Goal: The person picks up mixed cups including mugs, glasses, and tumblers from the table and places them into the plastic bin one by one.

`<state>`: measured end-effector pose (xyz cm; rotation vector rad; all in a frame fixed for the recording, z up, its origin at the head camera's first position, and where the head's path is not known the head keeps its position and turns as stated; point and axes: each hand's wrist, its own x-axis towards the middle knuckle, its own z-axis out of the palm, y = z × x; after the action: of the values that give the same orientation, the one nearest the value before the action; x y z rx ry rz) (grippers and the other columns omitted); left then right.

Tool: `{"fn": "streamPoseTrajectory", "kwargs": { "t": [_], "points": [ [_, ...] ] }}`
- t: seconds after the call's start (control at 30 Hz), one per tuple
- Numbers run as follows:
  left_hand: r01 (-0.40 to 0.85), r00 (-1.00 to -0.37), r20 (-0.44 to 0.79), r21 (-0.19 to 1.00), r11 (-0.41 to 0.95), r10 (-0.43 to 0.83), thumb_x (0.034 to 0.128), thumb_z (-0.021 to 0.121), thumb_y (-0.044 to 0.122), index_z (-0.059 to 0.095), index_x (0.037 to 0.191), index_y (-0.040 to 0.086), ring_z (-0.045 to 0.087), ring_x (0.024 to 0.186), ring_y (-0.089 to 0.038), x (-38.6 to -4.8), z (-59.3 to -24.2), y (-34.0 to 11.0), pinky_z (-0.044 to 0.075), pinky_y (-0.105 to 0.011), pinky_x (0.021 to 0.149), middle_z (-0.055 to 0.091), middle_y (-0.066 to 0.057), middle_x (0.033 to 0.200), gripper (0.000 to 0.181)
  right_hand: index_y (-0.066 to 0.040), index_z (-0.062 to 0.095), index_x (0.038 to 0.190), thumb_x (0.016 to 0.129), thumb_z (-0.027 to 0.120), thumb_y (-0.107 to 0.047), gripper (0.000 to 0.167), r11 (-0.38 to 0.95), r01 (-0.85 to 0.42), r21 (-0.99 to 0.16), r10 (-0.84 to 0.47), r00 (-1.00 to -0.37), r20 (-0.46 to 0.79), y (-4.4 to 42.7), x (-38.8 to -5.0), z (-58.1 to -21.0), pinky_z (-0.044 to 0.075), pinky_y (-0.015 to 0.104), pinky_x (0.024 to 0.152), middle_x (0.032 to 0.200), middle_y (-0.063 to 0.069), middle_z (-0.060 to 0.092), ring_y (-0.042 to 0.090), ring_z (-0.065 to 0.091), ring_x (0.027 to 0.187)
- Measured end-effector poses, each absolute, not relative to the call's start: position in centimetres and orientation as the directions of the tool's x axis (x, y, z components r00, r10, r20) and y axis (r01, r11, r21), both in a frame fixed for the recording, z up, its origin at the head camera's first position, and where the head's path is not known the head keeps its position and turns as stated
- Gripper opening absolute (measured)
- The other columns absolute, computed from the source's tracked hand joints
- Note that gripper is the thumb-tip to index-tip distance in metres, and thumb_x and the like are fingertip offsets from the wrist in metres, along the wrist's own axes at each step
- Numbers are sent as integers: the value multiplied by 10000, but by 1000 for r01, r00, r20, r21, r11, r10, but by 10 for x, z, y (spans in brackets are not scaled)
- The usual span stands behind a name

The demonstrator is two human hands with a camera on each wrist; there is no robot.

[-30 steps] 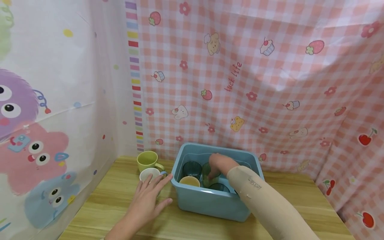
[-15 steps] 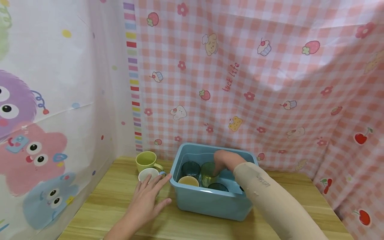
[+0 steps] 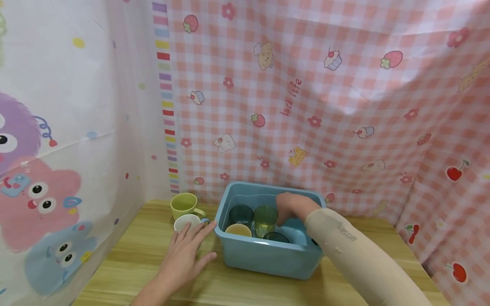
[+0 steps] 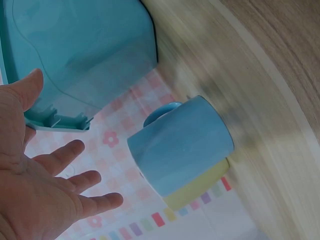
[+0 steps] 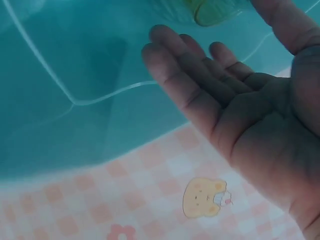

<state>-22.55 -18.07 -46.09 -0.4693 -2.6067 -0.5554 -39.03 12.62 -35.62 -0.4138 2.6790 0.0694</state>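
Observation:
Inside a blue plastic bin [image 3: 268, 261], a tall green drinking glass [image 3: 266, 221] stands among other cups. My right hand [image 3: 292, 206] reaches in over the bin, just right of that glass; in the right wrist view its fingers [image 5: 187, 85] are extended and hold nothing, with a glass rim beyond them. My left hand [image 3: 185, 259] is spread, fingers straight, left of the bin. Its index fingertip is at the bin's left rim; whether it touches cannot be told. Near its fingers stands a blue mug [image 4: 182, 145] with a white inside, beside a yellow-green mug [image 3: 183, 205].
The bin also holds a dark glass [image 3: 241, 214] at the back left, a yellowish cup [image 3: 239, 230] at the front left and another dark glass [image 3: 276, 237] at the front. Patterned curtains [image 3: 245, 110] border the wooden table [image 3: 134, 250] at the back and sides.
My right hand has let go of the green glass and drawn away to the right, leaving it upright in the bin. The left hand stays about where it was.

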Motion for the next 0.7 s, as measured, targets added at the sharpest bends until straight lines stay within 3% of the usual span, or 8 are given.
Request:
{"fn": "streamPoseTrajectory", "kwargs": {
  "t": [0.17, 0.4, 0.7],
  "points": [
    [406, -849, 473, 301, 863, 234, 920, 838, 397, 428, 1639, 366, 479, 1447, -587, -225, -461, -181, 373, -857, 1088, 599, -152, 1548, 828, -106, 577, 761, 864, 870, -258, 346, 941, -336, -25, -318, -859, -402, 128, -382, -342, 402, 298, 565, 665, 10, 520, 173, 477, 594],
    [405, -848, 477, 298, 864, 232, 919, 839, 399, 445, 1631, 356, 480, 1448, -582, -225, -460, -181, 375, -857, 1087, 605, -149, 1542, 815, -78, 635, 890, 826, 896, -294, 345, 933, -360, -2, -340, -880, -332, 139, -380, -331, 489, 271, 589, 772, 33, 636, 162, 578, 658],
    [410, -844, 482, 295, 863, 236, 912, 849, 387, 460, 1624, 338, 494, 1431, -595, -225, -459, -180, 383, -859, 1077, 610, -154, 1539, 813, 33, 639, 1289, 870, 894, -296, 590, 936, -335, -108, -352, -896, -269, 155, -377, -321, 608, 422, 917, 1145, 141, 714, 260, 649, 957]
  ]
}}
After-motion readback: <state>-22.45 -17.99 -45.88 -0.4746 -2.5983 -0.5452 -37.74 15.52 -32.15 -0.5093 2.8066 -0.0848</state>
